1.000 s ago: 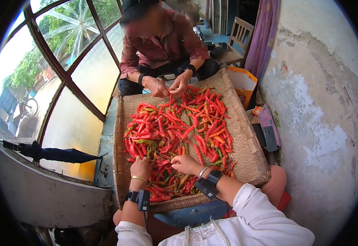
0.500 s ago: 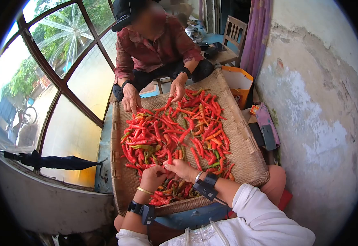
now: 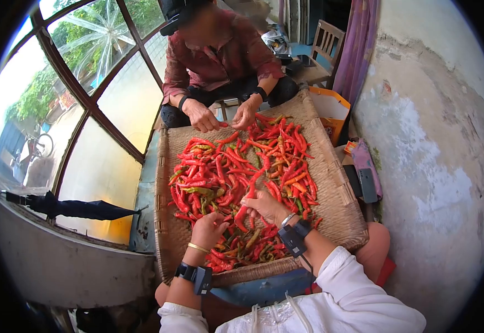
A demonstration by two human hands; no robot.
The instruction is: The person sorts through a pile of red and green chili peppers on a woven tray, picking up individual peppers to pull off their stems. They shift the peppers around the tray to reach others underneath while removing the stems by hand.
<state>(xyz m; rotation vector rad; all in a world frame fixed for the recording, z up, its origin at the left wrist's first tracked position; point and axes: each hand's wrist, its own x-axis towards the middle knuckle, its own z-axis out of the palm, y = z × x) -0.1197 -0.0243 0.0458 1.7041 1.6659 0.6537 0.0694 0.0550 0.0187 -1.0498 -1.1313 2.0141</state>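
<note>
Red peppers (image 3: pixel 197 166), with some green and orange ones among them, lie heaped on a woven tray (image 3: pixel 336 194). Over the near part of the heap, my right hand (image 3: pixel 267 208) is closed on a long red pepper (image 3: pixel 254 182) that sticks up past its fingers. Another red pepper (image 3: pixel 240 220) hangs just below that hand. To its left, my left hand (image 3: pixel 208 229) is apart from it, with fingers curled together low over the peppers; what they hold, if anything, is hidden.
Across the tray sits a person (image 3: pixel 214 50), both hands at its far edge around a red pepper. A folded umbrella (image 3: pixel 86 208) lies at left below the window. An orange-edged bag (image 3: pixel 333 114) and a phone (image 3: pixel 368 186) are beside the tray, near the wall.
My hands were together at the near peppers; they have moved apart, the right up and rightward with a pepper. The other person's hands have lifted off the heap and moved closer together.
</note>
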